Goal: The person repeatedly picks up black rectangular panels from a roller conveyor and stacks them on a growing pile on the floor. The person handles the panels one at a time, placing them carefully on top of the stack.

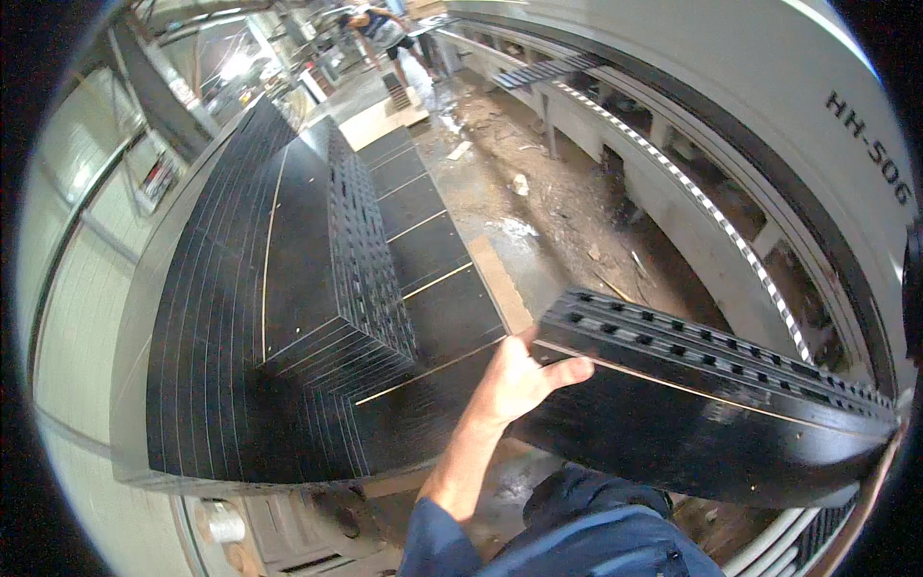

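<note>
My left hand (pixel 516 380) is closed on the near left end of a small stack of long black panels (pixel 692 423). Its thumb lies over the upper edge and the other fingers are mostly hidden behind the end. The panels are held on edge in front of my body and reach to the right rim. Dark notches or slots run along their top edges, and a thin light line separates two layers. I do not make out my right hand; the panels' far end runs into the dark rim. Left of my hand stands a tall stack of black panels (pixel 308 260).
Lower black panels (pixel 433 250) with light seams lie beside the tall stack. A large pale machine (pixel 769 87) with a striped rail (pixel 711 207) runs along the right. Debris litters the floor (pixel 567 212) between. Another person (pixel 385 34) bends over at the far end. White pipes (pixel 779 543) sit lower right.
</note>
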Demonstrator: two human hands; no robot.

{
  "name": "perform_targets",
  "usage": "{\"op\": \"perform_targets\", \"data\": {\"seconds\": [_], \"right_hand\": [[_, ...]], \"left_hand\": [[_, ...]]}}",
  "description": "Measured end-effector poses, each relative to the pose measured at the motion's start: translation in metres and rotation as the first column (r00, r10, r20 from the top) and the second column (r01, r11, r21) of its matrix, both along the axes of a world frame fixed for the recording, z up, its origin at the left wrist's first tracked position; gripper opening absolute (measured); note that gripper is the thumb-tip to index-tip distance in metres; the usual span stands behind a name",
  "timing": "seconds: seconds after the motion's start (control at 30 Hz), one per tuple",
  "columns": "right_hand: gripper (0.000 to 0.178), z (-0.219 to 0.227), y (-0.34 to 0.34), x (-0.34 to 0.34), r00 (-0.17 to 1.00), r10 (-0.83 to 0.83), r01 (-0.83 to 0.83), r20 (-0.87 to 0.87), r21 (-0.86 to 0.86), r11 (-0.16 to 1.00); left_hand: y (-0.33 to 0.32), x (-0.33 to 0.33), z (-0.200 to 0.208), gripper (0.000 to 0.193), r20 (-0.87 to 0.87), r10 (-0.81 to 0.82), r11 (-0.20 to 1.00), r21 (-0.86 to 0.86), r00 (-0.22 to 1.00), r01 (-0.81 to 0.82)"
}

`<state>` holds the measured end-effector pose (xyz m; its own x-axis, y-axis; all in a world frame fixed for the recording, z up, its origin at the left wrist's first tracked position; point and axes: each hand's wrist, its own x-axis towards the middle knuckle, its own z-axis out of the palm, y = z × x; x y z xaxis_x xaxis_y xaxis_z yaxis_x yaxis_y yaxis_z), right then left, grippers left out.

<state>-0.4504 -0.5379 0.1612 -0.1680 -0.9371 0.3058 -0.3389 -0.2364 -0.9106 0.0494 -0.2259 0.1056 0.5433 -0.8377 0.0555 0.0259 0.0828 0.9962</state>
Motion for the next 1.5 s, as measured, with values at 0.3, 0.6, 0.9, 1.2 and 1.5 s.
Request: {"op": "perform_targets", "data": {"seconds": [0.3, 0.6, 0.9, 1.2, 1.5], "right_hand": [[0.112, 0.033, -0.224, 0.182, 0.869, 0.474, -0.494, 0.142, 0.198, 0.846], [0.104, 0.082, -0.25, 0.565, 0.321, 0.923, -0.883, 0.212, 0.419, 0.211], [0.097, 0.119, -0.15, 0.883, -0.187, 0.96, -0.864, 0.209, 0.43, -0.261], [0.088, 0.141, -0.004, 1.098, -0.667, 0.737, -0.654, 0.107, 0.391, -0.648], [0.083, 0.142, 0.093, 1.209, -0.834, 0.55, -0.501, -0.029, 0.458, -0.735]], "left_hand": [[0.069, -0.018, 0.099, 0.038, -0.032, 0.626, 0.772, 0.164, 0.779, -0.614], [0.091, -0.058, 0.135, 0.046, 0.092, 0.981, 0.167, 0.066, 0.172, -0.984], [0.081, -0.04, 0.149, 0.068, 0.107, 0.911, -0.407, 0.09, -0.397, -0.909], [0.095, 0.017, 0.167, 0.074, 0.153, 0.883, -0.468, 0.29, -0.443, -0.835], [0.055, 0.08, 0.183, 0.067, 0.113, 0.861, -0.501, 0.347, -0.495, -0.793]]}}
